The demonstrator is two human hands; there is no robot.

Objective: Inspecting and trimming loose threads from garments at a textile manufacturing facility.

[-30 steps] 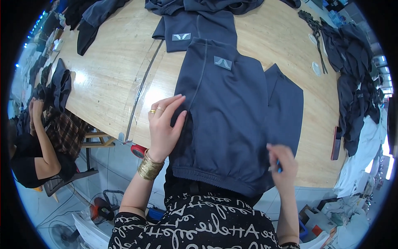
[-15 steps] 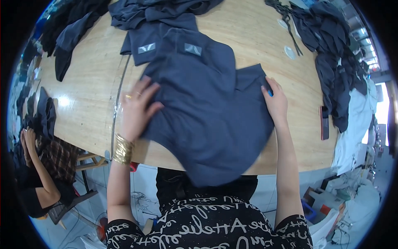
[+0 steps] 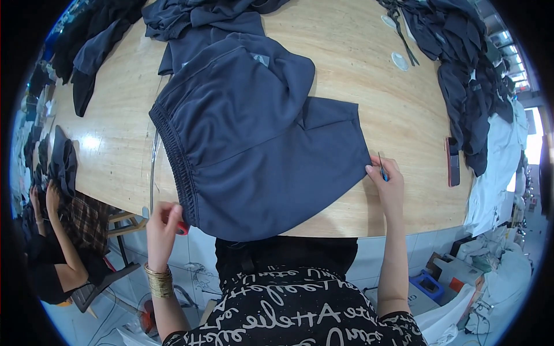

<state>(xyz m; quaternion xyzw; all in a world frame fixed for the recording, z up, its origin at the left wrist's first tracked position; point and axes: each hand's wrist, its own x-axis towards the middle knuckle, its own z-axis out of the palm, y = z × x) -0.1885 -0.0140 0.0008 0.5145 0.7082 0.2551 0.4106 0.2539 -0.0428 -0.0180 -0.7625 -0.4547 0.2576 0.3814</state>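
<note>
Dark navy shorts [image 3: 248, 155] lie spread over the near part of the table, their gathered elastic waistband [image 3: 176, 155] toward the left. My left hand [image 3: 163, 230], a gold bangle stack at its wrist, is closed at the waistband's near corner and seems to pinch its edge. At the right, my right hand [image 3: 388, 180] pinches the near corner of the leg hem between thumb and finger. The same hand keeps a small blue tool [image 3: 384, 174] with a thin dark tip among its fingers; its kind is mostly hidden.
More navy garments [image 3: 213, 23] are piled at the far side, touching the shorts. Dark clothes [image 3: 461, 75] and a phone [image 3: 453, 161] lie along the right edge. A red object [image 3: 182, 229] shows at the near edge. Another person's hands [image 3: 52, 199] handle dark cloth at left.
The shorts have been turned over and flattened, bringing the waistband into view. My left hand came down toward the near edge, and my right hand slid nearer along the hem.
</note>
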